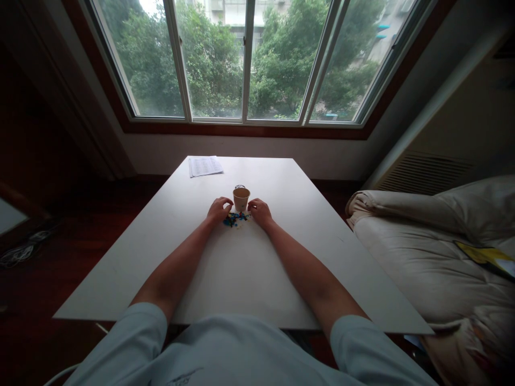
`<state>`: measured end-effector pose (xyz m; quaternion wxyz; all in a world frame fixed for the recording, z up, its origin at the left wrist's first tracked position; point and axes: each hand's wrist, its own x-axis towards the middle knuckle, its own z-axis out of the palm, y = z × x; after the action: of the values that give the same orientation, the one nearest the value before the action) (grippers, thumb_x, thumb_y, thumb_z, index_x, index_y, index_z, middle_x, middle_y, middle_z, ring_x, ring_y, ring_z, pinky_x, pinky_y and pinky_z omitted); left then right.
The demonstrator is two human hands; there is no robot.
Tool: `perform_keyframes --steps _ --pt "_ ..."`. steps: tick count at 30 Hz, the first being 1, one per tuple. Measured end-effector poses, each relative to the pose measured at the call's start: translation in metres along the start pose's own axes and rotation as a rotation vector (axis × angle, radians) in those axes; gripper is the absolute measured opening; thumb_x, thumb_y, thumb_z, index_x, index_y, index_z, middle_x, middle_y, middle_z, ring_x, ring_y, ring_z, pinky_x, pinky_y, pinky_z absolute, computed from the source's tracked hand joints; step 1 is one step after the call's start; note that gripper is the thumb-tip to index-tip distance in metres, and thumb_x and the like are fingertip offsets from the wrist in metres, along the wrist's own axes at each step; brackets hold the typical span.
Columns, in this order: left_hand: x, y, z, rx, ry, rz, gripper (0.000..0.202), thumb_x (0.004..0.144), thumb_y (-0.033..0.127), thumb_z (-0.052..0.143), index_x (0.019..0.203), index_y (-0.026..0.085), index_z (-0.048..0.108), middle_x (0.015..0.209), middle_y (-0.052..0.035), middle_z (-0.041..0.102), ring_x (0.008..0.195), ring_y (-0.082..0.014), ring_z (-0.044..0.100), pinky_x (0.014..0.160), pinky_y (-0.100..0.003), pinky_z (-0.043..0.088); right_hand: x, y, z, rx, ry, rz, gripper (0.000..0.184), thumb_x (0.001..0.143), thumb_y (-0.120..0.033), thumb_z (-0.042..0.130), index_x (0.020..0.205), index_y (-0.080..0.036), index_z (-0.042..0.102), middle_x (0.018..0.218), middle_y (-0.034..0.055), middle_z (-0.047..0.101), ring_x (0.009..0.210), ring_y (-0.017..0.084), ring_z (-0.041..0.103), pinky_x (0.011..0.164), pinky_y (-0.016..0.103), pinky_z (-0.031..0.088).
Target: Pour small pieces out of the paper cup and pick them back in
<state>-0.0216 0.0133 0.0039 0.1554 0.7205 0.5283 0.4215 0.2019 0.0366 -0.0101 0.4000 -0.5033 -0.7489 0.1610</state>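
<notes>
A brown paper cup (241, 200) stands upright on the white table (245, 268), its mouth facing up. Close to its left side is my left hand (219, 208), thumb and fingers loosely curved and apart. My right hand (260, 210) is on the opposite side, fingers bent towards the cup wall; whether either hand touches the cup is too small to tell. Small coloured pieces (232, 219), mostly blue with some red, yellow and green, lie scattered on the table just in front of the cup and between my hands. The inside of the cup is too dark to make out.
Printed paper sheets (205, 166) lie at the table's far left corner. Directly behind the cup is a thin dark looped item (240, 186), partly hidden. A beige sofa (434, 252) flanks the right side, and a window (245, 64) rises beyond the far edge.
</notes>
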Motion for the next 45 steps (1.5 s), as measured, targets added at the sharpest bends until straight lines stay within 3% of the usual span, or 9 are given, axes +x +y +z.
perform_keyframes --steps 4,8,12,16,27,35,45 --pt "0.005 0.002 -0.008 -0.011 -0.039 -0.111 0.019 0.081 0.033 0.058 0.085 0.021 0.072 0.091 -0.0058 0.069 0.089 -0.0207 0.06 0.084 -0.034 0.049 0.0 -0.002 -0.007 -0.033 0.032 -0.005 0.025 0.08 -0.013 0.049 0.069 -0.022 0.07 0.081 0.0016 0.066 0.076 0.015 0.058 0.076 0.026 0.044" --pt "0.007 0.003 -0.018 -0.154 -0.15 -0.242 0.032 0.082 0.045 0.055 0.085 0.016 0.069 0.078 -0.0034 0.066 0.072 -0.016 0.057 0.067 -0.028 0.045 -0.005 -0.015 -0.008 -0.011 -0.001 -0.144 0.023 0.08 -0.013 0.049 0.073 -0.02 0.069 0.081 0.0015 0.067 0.074 0.014 0.057 0.072 0.024 0.041" --pt "0.004 0.003 -0.027 -0.107 -0.306 -0.184 0.037 0.078 0.053 0.058 0.074 0.016 0.064 0.067 -0.0001 0.058 0.063 -0.0128 0.049 0.058 -0.025 0.036 -0.013 -0.029 0.0 -0.019 -0.163 -0.278 0.018 0.081 -0.017 0.055 0.079 -0.021 0.072 0.08 0.0005 0.068 0.071 0.013 0.055 0.068 0.023 0.038" --pt "0.0 0.001 -0.032 0.037 -0.473 -0.051 0.037 0.071 0.054 0.066 0.068 0.017 0.059 0.063 0.0019 0.054 0.061 -0.0118 0.045 0.054 -0.024 0.03 -0.017 -0.036 0.005 -0.077 -0.299 -0.318 0.015 0.081 -0.025 0.064 0.091 -0.023 0.075 0.073 -0.0013 0.066 0.064 0.011 0.051 0.064 0.023 0.034" --pt "0.001 0.0 -0.052 0.135 -0.624 -0.069 0.039 0.069 0.055 0.067 0.07 0.018 0.054 0.066 0.0024 0.051 0.062 -0.0117 0.041 0.054 -0.025 0.026 -0.019 -0.04 0.008 -0.084 -0.366 -0.362 0.014 0.083 -0.027 0.065 0.093 -0.023 0.076 0.071 -0.002 0.065 0.061 0.009 0.048 0.06 0.022 0.029" --pt "0.005 -0.001 -0.048 0.265 -0.663 -0.064 0.038 0.067 0.056 0.066 0.069 0.019 0.055 0.065 0.0017 0.054 0.061 -0.0126 0.043 0.054 -0.026 0.024 -0.017 -0.037 0.006 -0.11 -0.368 -0.344 0.014 0.083 -0.03 0.065 0.089 -0.023 0.076 0.069 -0.0021 0.064 0.06 0.01 0.048 0.058 0.022 0.028" --pt "0.002 0.0 -0.049 0.226 -0.567 -0.067 0.034 0.07 0.052 0.063 0.071 0.019 0.056 0.068 0.001 0.056 0.065 -0.0138 0.047 0.056 -0.026 0.029 -0.016 -0.034 0.01 -0.138 -0.383 -0.327 0.016 0.084 -0.031 0.065 0.094 -0.025 0.076 0.072 -0.0012 0.066 0.063 0.011 0.051 0.061 0.022 0.03"
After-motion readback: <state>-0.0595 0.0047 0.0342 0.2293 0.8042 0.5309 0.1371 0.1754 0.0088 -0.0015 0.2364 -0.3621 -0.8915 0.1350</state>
